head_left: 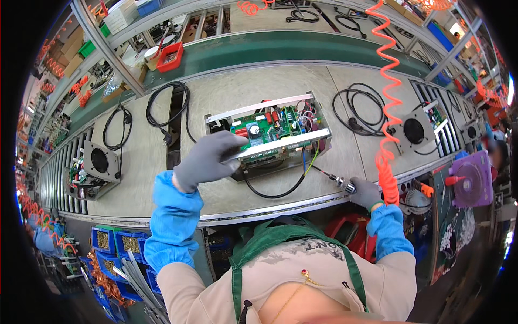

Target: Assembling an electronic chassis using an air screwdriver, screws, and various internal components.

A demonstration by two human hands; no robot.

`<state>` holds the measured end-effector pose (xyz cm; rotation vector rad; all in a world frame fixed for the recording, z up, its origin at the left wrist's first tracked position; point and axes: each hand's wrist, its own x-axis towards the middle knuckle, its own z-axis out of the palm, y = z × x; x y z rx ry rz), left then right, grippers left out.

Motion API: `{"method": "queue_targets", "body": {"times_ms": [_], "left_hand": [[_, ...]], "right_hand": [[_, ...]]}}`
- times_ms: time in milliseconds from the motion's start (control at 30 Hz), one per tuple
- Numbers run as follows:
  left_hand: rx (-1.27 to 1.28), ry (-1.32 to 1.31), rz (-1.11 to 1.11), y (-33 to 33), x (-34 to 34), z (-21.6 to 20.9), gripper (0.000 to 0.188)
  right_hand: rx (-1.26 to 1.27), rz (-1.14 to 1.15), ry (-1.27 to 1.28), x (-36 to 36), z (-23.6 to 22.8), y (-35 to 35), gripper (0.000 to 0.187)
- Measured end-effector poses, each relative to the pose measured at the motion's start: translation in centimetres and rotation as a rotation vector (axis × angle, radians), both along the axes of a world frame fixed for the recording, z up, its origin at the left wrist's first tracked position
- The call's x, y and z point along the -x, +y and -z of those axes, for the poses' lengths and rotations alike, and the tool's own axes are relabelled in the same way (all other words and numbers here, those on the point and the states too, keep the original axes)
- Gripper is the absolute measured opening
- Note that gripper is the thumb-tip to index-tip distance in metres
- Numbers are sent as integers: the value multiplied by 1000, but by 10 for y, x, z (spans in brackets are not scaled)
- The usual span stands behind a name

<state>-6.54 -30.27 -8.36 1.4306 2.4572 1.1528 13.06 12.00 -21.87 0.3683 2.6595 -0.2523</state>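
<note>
An open metal chassis (270, 154) with a green circuit board (275, 123) lies in front of me on the worktable. My left hand (210, 157), in a grey glove, has its fingers curled over the chassis's near left corner. In my right hand (365, 193), also gloved, is a power screwdriver (342, 182) with a silver chuck; its thin bit points left toward the chassis. Blue and yellow-green wires (308, 163) hang from the near side of the chassis, close to the bit. A black cable (275, 196) loops below it. My right fingers are partly hidden behind the tool.
An orange coiled hose (389, 81) hangs down beside my right hand. Fan units stand at left (100, 161) and right (414, 131), with coiled black cords nearby. A red bin (170, 57) sits across the green conveyor (237, 49). Blue screw bins (103, 240) are at lower left.
</note>
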Motion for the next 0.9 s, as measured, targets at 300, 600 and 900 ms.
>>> {"method": "queue_targets", "body": {"times_ms": [300, 600, 900], "left_hand": [[-651, -659, -594, -6, 41, 74, 50], [-1231, -759, -873, 18, 6, 72, 35], [-965, -382, -1162, 73, -61, 87, 49]], "right_hand": [[541, -83, 534, 115, -10, -53, 73], [454, -178, 586, 232, -23, -77, 46], [353, -616, 297, 418, -19, -90, 37]]}}
